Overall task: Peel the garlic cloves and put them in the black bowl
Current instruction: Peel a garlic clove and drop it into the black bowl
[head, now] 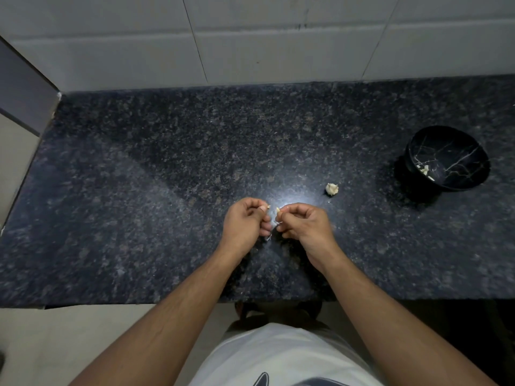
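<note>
Garlic (pixel 332 189) lies between hands and black bowl (pixel 471 178).

Counter (pixel 139 176): dark speckled granite, polished, spanning the frame from 9 to 3 o'clock. Bright glare (pixel 289 200) at centre from a light overhead. Wall (pixel 250 37) at 12 o'clock: large pale grey tiles, thin dark joints. Dark panel (pixel 22 90) at 10 o'clock. Floor (pixel 69 344) at 7 o'clock: pale, plain.

place: home kitchen | signs: speckled granite counter (pixel 167 176), tiled wall (pixel 278 37), black bowl (pixel 447 160)
</note>
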